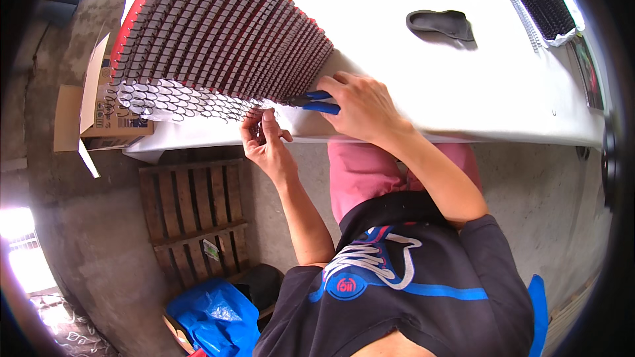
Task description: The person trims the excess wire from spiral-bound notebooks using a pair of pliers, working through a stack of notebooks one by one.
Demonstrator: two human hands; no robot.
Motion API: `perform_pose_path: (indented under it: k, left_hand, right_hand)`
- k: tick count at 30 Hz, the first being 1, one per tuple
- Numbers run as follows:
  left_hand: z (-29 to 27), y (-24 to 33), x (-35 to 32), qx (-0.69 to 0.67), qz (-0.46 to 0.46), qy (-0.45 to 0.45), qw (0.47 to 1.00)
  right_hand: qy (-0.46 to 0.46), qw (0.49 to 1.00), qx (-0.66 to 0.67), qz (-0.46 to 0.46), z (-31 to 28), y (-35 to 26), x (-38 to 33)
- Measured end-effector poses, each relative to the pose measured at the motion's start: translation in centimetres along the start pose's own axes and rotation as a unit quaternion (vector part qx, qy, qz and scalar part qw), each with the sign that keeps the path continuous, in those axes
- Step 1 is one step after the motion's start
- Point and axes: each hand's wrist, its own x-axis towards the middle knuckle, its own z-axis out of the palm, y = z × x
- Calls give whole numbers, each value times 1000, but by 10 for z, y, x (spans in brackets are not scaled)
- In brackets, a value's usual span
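Blue-handled pliers point(317, 101) held in the right grip, large sheet of linked wire coils point(218, 39) on red backing, its edge pinched by the left grip

Stack of wire-bound sheets point(218, 33) lying on the table point(463, 92), its wire loops overhanging the near edge. Right hand point(360, 109) resting beside the stack, gripping pliers point(317, 102); left hand point(264, 142) sitting just below the loops. Cardboard box point(99, 112) standing left; pallet point(192, 215) lying beneath.

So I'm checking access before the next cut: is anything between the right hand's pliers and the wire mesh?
Nothing visible. The blue-handled pliers in the right hand already meet the wire mesh edge.
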Motion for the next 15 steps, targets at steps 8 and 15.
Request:
perform_pose_path:
  k: [8, 15]
  left_hand:
    - [-2, 10, 1, -49, -11, -37, 998]
    - [1, 7, 2, -68, -15, -27, 997]
  right_hand:
    - [154, 980, -69, -108, 6, -5, 4]
    - [101, 990, -23, -93, 7, -12, 8]
